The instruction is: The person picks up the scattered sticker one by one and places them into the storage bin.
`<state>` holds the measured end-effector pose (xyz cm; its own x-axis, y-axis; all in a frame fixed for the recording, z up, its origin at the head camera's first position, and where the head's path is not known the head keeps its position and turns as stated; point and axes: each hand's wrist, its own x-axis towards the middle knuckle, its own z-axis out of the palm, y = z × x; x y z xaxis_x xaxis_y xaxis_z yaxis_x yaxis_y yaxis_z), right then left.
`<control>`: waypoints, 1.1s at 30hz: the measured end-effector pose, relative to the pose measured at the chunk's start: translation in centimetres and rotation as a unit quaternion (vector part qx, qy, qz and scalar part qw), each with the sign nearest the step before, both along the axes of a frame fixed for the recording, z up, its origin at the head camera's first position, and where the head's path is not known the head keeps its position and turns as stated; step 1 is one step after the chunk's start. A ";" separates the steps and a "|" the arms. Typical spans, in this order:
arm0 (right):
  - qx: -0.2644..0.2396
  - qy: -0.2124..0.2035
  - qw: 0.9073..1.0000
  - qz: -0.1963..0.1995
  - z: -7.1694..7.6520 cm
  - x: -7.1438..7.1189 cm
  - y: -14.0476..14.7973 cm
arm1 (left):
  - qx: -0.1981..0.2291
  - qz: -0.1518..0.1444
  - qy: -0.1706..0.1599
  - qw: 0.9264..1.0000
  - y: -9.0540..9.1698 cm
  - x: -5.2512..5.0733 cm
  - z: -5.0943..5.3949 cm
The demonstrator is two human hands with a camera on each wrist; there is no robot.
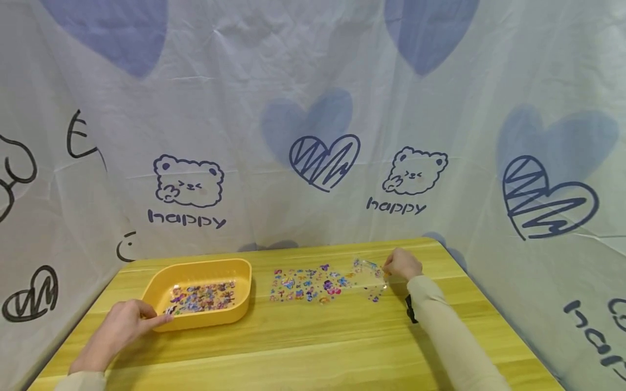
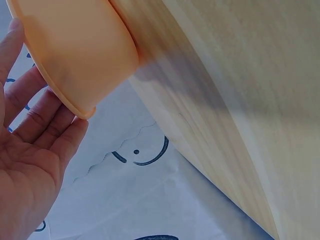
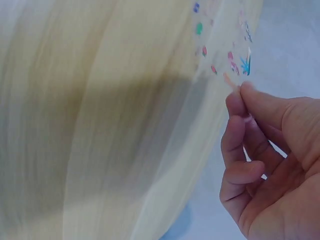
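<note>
From afar I see a yellow, round-cornered tray upright at the left, small multicoloured pieces spread inside, its near-left rim gripped by the left hand. Right of it lies a clear sheet dotted with colourful stickers, its right end curling up; there the right hand pinches a small orange bit.
</note>
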<state>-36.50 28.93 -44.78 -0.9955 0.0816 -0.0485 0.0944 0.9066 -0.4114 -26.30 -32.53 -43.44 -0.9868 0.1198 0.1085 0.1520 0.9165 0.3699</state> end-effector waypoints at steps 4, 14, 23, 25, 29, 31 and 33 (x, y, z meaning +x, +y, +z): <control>-0.013 -0.001 1.000 0.009 0.5 0.1 0.8 | -0.003 -0.001 -0.003 1.000 0.0 -0.1 0.1; -0.061 0.057 0.996 0.034 1.0 0.0 1.6 | -0.004 0.002 -0.010 1.000 -0.1 -0.2 0.1; -0.093 0.109 0.989 0.029 1.6 -0.9 0.6 | 0.004 -0.006 -0.013 1.000 -0.1 -0.2 0.0; -0.095 0.122 0.988 0.027 1.8 -1.0 0.1 | 0.003 -0.004 -0.007 1.000 -0.2 -0.2 0.0; -0.119 0.137 0.983 0.011 2.0 -1.0 -0.9 | -0.005 -0.006 0.004 1.000 -0.2 -0.2 0.1; -0.134 0.145 0.980 0.003 2.1 -0.9 -1.4 | -0.007 -0.008 0.003 1.000 -0.2 -0.2 0.1; -0.147 0.150 0.978 -0.002 2.2 -0.8 -1.8 | -0.008 -0.009 0.001 1.000 -0.2 -0.2 0.1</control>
